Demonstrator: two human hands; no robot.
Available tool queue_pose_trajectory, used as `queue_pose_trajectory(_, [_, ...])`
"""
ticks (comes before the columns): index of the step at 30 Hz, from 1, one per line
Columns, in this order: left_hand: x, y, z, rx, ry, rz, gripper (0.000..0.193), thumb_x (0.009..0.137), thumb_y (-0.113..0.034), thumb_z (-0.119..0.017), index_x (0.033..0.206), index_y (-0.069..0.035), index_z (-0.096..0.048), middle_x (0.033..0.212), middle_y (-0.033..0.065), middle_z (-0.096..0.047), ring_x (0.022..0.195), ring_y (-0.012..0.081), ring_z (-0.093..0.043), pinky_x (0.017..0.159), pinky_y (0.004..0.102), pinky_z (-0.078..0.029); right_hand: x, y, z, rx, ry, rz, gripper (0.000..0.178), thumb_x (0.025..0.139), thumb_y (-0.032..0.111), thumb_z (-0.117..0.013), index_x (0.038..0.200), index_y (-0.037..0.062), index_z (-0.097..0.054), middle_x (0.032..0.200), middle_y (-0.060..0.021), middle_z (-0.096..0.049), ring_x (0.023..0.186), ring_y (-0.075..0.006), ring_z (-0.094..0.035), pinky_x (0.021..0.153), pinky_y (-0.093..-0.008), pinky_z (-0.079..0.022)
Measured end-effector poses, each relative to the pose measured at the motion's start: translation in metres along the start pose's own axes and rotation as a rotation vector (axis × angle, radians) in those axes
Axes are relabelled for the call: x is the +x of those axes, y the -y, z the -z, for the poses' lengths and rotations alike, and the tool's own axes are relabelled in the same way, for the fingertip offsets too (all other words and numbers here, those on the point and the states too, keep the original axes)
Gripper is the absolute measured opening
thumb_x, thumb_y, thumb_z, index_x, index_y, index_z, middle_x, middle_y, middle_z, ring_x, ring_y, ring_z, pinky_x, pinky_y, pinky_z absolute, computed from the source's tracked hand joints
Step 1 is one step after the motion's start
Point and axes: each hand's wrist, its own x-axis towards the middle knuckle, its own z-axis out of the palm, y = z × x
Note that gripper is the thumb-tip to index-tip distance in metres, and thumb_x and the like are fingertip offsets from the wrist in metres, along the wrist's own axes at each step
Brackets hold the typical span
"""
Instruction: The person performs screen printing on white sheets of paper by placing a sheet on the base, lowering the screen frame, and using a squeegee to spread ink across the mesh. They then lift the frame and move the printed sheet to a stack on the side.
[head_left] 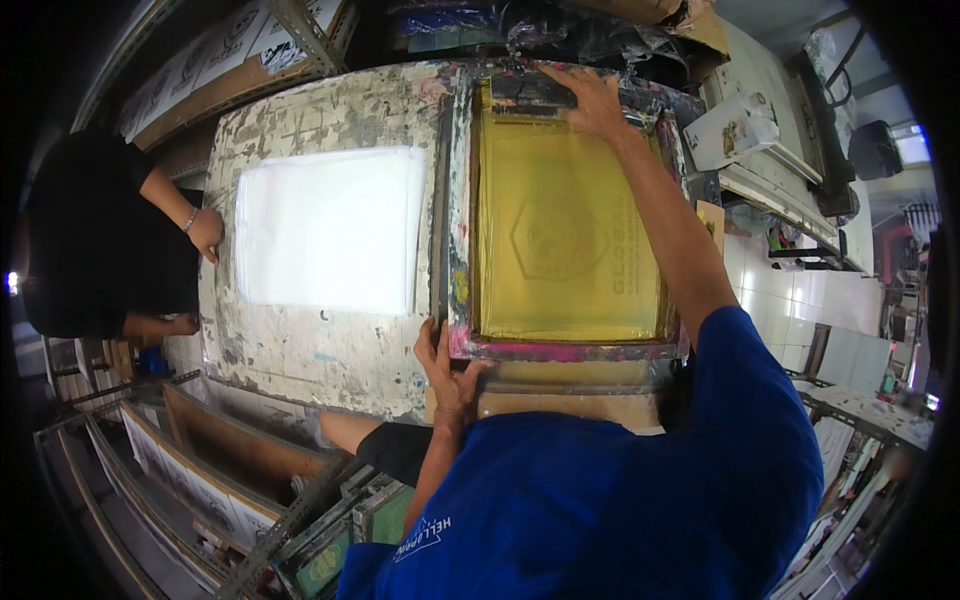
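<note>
A screen printing frame (462,300) with paint-stained rails and yellow mesh (560,170) lies in front of me, a faint hexagonal emblem showing through the mesh. At its near left corner, my left hand (450,385) grips the frame, fingers along the left side and thumb by the near rail. My right hand (597,105) reaches across to the far rail and holds it, fingers bent over the wood. A stack of white sheets (330,230) rests left of the frame on a worn, paint-spotted board (300,340).
Across the board's left edge stands a person in black (110,230), one hand (205,232) on that edge. Shelving with panels (230,440) fills the lower left. Printed sheets (190,75) lie on a rack at far left. A white container (735,130) stands at the right.
</note>
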Motion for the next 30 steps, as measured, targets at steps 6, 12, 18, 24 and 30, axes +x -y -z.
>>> queue_pose_trajectory(6, [0.000,0.003,-0.004,-0.046,-0.042,-0.059,0.100,0.069,-0.044,-0.092,0.148,-0.001,-0.049,0.152,0.0271,-0.038,0.135,0.0448,-0.041,0.113,0.0529,-0.035,0.037,-0.013,-0.008,-0.100,0.150,-0.126,0.088,0.083,0.024,-0.075,0.161,0.0322,-0.034,0.147,-0.0108,-0.051,0.135,-0.0303,-0.042,0.101,-0.0572,-0.031])
queue_pose_trajectory(12, [-0.005,0.004,-0.003,0.031,-0.044,-0.059,0.099,0.075,-0.052,-0.086,0.149,0.000,-0.046,0.150,0.0258,-0.042,0.136,0.0440,-0.041,0.114,0.0538,-0.032,0.000,-0.002,0.036,-0.081,-0.509,-0.145,0.084,0.076,0.034,-0.082,0.150,0.0189,-0.046,0.138,-0.0150,-0.052,0.135,-0.0354,-0.041,0.106,-0.0670,-0.028])
queue_pose_trajectory(18, [-0.001,0.001,-0.005,0.022,-0.039,-0.058,0.100,0.078,-0.057,-0.082,0.150,0.002,-0.043,0.152,0.0268,-0.041,0.136,0.0450,-0.040,0.115,0.0543,-0.030,-0.086,-0.076,0.081,-0.045,-1.190,-1.289,0.102,0.066,0.017,-0.095,0.145,-0.0060,-0.035,0.137,-0.0258,-0.047,0.131,-0.0407,-0.045,0.110,-0.0511,-0.035])
queue_pose_trajectory(24, [0.002,0.000,-0.005,0.046,-0.017,-0.038,0.105,0.079,-0.065,-0.077,0.148,0.006,-0.042,0.150,0.0288,-0.042,0.135,0.0456,-0.041,0.114,0.0542,-0.031,-0.118,-0.168,0.062,0.468,-0.933,-0.683,0.082,0.069,0.011,-0.093,0.136,-0.0060,-0.048,0.128,-0.0233,-0.059,0.123,-0.0363,-0.057,0.106,-0.0447,-0.044])
queue_pose_trajectory(30, [0.000,-0.001,-0.003,0.052,-0.023,-0.027,0.108,0.078,-0.069,-0.076,0.148,0.008,-0.043,0.149,0.0289,-0.043,0.135,0.0454,-0.042,0.114,0.0532,-0.032,-0.107,-0.121,0.112,0.050,-0.624,-0.348,0.077,0.063,0.016,-0.094,0.131,0.0066,-0.061,0.124,-0.0157,-0.065,0.115,-0.0353,-0.061,0.098,-0.0480,-0.045])
